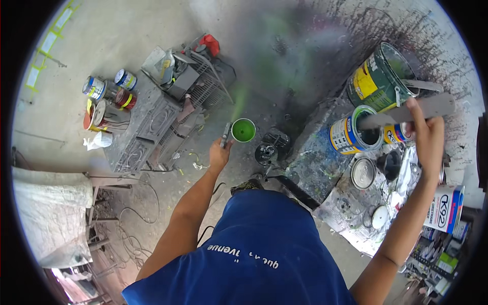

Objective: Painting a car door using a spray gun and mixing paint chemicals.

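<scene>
One pale sheet lies at the lower left of the frame; several cans cluster at the upper left. Near the centre, the left hand has its fingers curled around a grey handle beside a round cup of green paint; whether handle and cup are joined, I cannot tell. A blue shirt fills the lower centre. Right of centre, an open blue can stands on a stained table, a green bucket just beyond it. Farther right, the right hand has its fingers closed on a flat grey stick, its left end at the can's mouth; whether it touches paint is hidden.
</scene>
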The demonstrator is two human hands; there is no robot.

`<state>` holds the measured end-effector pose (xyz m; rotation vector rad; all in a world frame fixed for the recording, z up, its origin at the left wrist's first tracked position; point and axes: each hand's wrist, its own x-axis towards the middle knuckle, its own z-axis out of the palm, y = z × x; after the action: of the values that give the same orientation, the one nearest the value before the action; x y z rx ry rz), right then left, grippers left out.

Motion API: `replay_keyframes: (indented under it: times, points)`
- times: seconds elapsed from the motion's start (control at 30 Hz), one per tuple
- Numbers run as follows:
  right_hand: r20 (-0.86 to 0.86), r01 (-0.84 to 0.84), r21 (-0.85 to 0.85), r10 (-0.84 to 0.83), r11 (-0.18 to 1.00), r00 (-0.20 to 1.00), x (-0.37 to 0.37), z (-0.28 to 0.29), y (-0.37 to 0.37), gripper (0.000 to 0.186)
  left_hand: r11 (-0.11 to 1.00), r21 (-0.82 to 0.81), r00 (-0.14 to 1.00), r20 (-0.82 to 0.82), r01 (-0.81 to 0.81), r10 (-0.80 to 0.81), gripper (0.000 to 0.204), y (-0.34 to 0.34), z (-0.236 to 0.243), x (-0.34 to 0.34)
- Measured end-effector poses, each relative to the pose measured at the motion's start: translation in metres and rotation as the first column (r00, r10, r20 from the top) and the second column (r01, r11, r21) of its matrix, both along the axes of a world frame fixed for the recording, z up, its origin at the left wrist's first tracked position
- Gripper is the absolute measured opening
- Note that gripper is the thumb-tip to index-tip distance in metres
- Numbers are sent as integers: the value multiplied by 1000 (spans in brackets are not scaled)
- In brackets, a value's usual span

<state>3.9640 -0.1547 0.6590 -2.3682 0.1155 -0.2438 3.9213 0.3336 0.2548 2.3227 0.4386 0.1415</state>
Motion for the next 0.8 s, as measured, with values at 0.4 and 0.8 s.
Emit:
replay_keyframes:
  times: [0.4,0.8]
  points:
    - [49,-44,46,41,998,998,-6,-3,25,43,995,81,996,-70,65,-59,38,-1,-31,-6]
    - [48,13,109,-18,994,999,-10,-3,6,35,999,-27,998,-41,47,-48,36,-18,4,10]
